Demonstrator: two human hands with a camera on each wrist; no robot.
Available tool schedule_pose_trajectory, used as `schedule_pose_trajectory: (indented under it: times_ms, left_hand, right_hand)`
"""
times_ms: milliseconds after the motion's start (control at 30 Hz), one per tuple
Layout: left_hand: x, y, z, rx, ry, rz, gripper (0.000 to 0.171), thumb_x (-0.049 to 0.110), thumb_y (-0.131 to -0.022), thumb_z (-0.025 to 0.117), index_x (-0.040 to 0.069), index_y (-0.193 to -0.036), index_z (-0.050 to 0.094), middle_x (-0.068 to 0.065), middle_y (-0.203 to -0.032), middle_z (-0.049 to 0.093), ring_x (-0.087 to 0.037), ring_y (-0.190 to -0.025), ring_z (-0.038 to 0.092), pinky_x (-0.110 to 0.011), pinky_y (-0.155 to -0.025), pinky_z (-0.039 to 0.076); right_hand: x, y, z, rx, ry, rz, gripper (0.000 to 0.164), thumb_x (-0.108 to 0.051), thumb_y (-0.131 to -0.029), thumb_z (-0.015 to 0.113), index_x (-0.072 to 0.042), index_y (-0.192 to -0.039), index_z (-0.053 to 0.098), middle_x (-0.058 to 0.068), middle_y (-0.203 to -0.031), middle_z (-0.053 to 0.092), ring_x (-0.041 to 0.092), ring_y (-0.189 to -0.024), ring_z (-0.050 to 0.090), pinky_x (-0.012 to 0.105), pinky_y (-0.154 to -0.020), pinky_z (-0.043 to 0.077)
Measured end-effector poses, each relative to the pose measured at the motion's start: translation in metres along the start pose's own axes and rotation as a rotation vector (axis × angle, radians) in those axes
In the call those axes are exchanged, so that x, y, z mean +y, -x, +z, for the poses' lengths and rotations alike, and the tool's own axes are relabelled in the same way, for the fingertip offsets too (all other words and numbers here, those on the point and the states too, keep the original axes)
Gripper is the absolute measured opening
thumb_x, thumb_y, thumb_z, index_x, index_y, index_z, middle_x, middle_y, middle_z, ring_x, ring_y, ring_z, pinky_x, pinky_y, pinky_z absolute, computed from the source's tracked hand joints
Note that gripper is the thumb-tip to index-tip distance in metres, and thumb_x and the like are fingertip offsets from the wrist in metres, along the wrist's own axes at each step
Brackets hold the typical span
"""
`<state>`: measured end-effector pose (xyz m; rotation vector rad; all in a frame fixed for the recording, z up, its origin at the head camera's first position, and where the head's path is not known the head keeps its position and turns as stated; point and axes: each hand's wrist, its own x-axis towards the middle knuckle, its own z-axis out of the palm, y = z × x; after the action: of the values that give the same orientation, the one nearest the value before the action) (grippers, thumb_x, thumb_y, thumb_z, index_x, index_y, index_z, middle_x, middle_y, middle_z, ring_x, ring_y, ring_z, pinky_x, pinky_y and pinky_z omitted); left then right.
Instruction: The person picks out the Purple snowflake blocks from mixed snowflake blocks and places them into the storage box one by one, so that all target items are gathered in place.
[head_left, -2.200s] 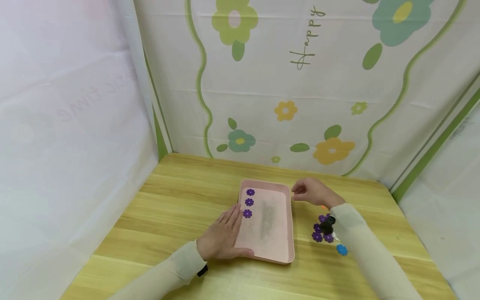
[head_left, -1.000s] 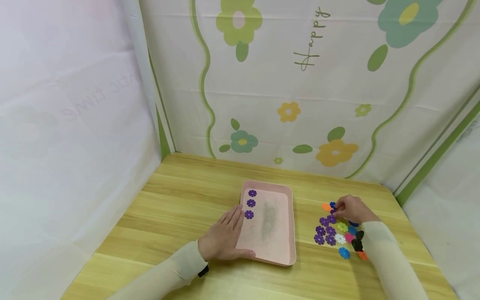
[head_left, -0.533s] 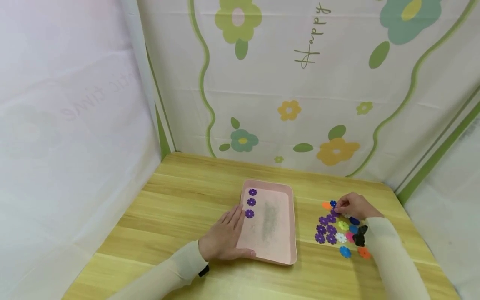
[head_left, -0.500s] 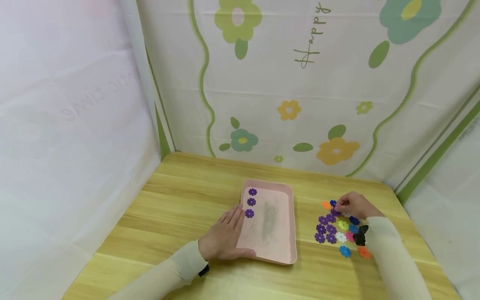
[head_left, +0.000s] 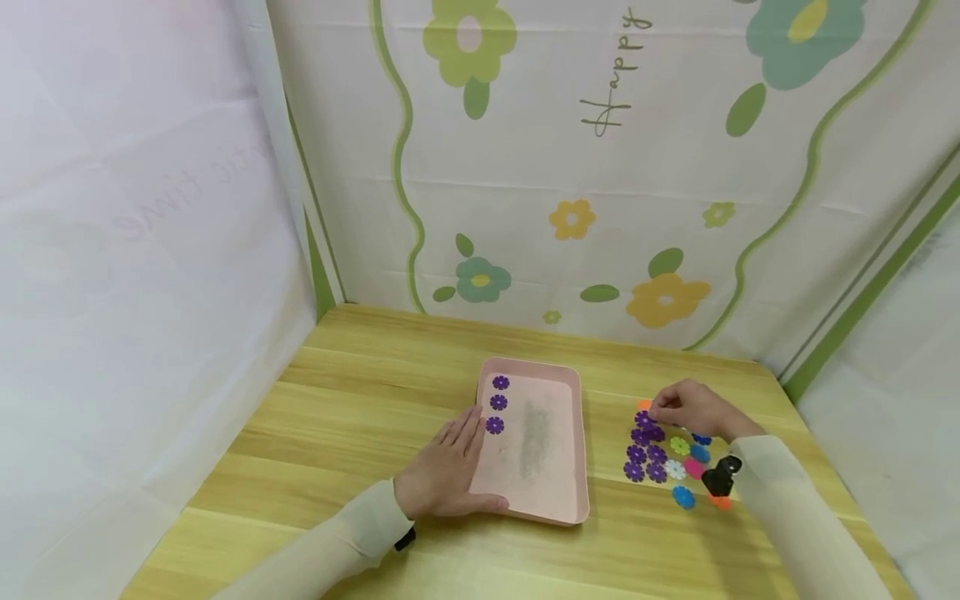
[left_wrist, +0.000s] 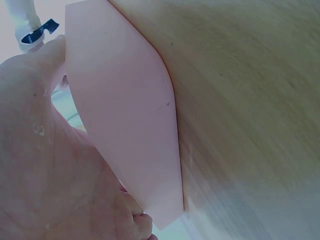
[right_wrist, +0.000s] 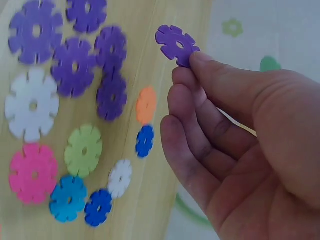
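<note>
In the head view, my left hand [head_left: 442, 467] rests on the left edge of a pink tray [head_left: 583, 467], fingers straight along the rim and thumb across the near corner. The left wrist view has the palm beside the tray's outer wall [left_wrist: 125, 100]. Three purple snowflake discs [head_left: 498, 402] lie in a column inside, along the left side. My right hand [head_left: 696, 408] is over the loose discs right of the tray. Between thumb and index finger it pinches a purple snowflake disc [right_wrist: 167, 39], raised above the table, the other fingers curled beneath.
Several more purple discs [right_wrist: 70, 80] lie grouped on the wooden table [head_left: 375, 400]. Around them are a white disc [right_wrist: 20, 107], a pink one [right_wrist: 22, 172], a lime one [right_wrist: 75, 150], plus blue and orange ones. Patterned cloth walls [head_left: 525, 167] enclose the table.
My right hand has gone from the tray's right rim to the loose discs, taken a purple disc and shifted slightly left with it. The left hand has stayed on the tray.
</note>
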<state>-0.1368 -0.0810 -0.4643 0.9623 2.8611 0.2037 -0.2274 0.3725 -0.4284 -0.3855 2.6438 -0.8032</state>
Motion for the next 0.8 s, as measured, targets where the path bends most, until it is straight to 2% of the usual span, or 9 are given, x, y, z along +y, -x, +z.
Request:
schedule_pose_trajectory:
  times_ms: [167,233,400,467,633,800]
  left_hand:
    - [-0.002,0.001,0.001,0.009,-0.008,0.007,0.119,0.084,-0.093,0.049,-0.008,-0.163,0.026,-0.028,-0.174,0.017,-0.041,-0.163,0.023,-0.051,-0.130,0.032]
    - [-0.003,0.001,0.001,0.011,-0.007,0.008,0.119,0.084,-0.093,0.049,-0.008,-0.163,0.026,-0.028,-0.174,0.017,-0.041,-0.163,0.023,-0.052,-0.130,0.032]
    - [-0.004,0.000,0.004,0.021,-0.012,0.011,0.118,0.085,-0.093,0.048,-0.008,-0.163,0.027,-0.028,-0.174,0.018,-0.041,-0.163,0.023,-0.052,-0.130,0.032]
    - [-0.004,0.000,0.006,0.024,-0.013,0.016,0.118,0.085,-0.093,0.048,-0.008,-0.163,0.028,-0.028,-0.174,0.018,-0.041,-0.163,0.023,-0.052,-0.130,0.032]
    - [-0.002,0.001,0.004,0.007,-0.010,0.007,0.119,0.085,-0.092,0.048,-0.007,-0.163,0.027,-0.028,-0.175,0.017,-0.040,-0.163,0.023,-0.052,-0.130,0.031]
    - [-0.001,0.001,0.001,-0.008,-0.009,-0.004,0.119,0.085,-0.092,0.049,-0.007,-0.164,0.024,-0.027,-0.175,0.014,-0.040,-0.164,0.021,-0.052,-0.131,0.030]
  right_hand:
    - [-0.031,-0.001,0.009,-0.044,-0.058,-0.060,0.018,-0.017,-0.106,0.066,-0.005,-0.100,0.078,0.014,-0.091,0.075,0.015,-0.072,0.060,0.029,-0.064,0.054]
    - [-0.045,-0.003,0.013,-0.058,-0.061,-0.088,0.017,-0.019,-0.105,0.067,-0.008,-0.100,0.078,0.010,-0.092,0.076,0.013,-0.073,0.060,0.027,-0.063,0.054]
    - [-0.082,-0.010,0.027,-0.096,-0.045,-0.186,0.017,-0.018,-0.104,0.069,-0.008,-0.095,0.078,0.000,-0.078,0.070,0.010,-0.065,0.055,0.024,-0.058,0.049]
    - [-0.096,-0.014,0.035,-0.113,-0.046,-0.213,0.016,-0.017,-0.103,0.069,-0.008,-0.094,0.079,-0.001,-0.077,0.071,0.010,-0.065,0.057,0.025,-0.060,0.052]
    - [-0.126,-0.028,0.059,-0.155,-0.058,-0.242,0.014,-0.016,-0.102,0.072,-0.010,-0.092,0.080,0.006,-0.085,0.078,0.011,-0.073,0.065,0.024,-0.065,0.056]
    - [-0.149,-0.044,0.085,-0.170,-0.036,-0.306,0.012,-0.011,-0.098,0.075,-0.009,-0.087,0.081,0.004,-0.083,0.080,0.004,-0.068,0.063,0.019,-0.062,0.053]
